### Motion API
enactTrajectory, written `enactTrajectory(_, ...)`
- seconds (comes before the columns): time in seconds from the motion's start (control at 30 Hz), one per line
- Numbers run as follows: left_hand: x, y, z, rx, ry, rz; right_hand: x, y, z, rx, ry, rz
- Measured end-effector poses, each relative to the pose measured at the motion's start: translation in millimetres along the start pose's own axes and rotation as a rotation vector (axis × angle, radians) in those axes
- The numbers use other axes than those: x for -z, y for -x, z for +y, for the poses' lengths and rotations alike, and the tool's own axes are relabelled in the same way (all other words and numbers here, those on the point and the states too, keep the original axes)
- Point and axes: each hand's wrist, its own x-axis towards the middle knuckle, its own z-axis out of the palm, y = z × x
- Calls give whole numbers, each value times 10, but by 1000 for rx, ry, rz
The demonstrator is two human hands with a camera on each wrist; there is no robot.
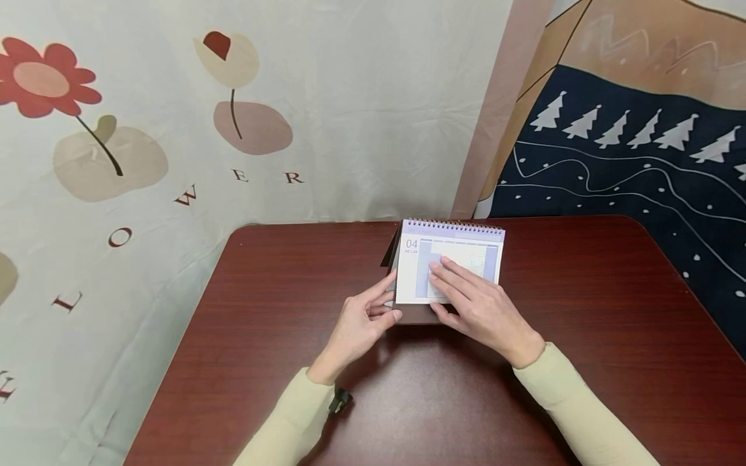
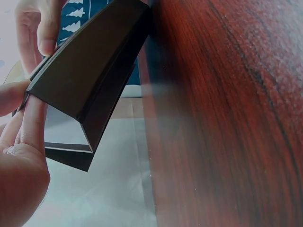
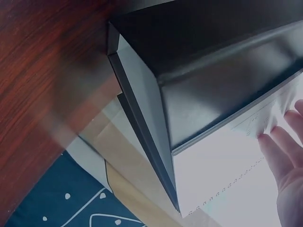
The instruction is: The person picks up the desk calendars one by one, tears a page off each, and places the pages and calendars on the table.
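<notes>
A spiral-bound desk calendar [image 1: 408, 285] stands on its dark folded base, with a white and lilac page marked 04 facing the person. My left hand [image 1: 357, 325] holds its left edge, thumb in front and fingers reaching in behind the front board, as the left wrist view shows. Across the page lie the straight fingers of my right hand [image 1: 486, 310], its thumb near the page's lower edge. In the right wrist view, the fingertips [image 3: 267, 144] touch the white page [image 3: 213, 161]. The dark base [image 2: 94, 56] is hollow and open at its side.
The calendar stands toward the back of a reddish-brown wooden table [image 1: 262, 304]. A small dark object [image 1: 340, 401] shows by the left sleeve. Behind the table hang a pale flower-print cloth [image 1: 361, 97] and a navy cloth [image 1: 612, 168] with white trees.
</notes>
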Motion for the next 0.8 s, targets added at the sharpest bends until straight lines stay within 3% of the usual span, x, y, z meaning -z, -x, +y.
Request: enactTrajectory(0.8,2,-20,-7,18,15,-29,67,38,103,7,-77,-5)
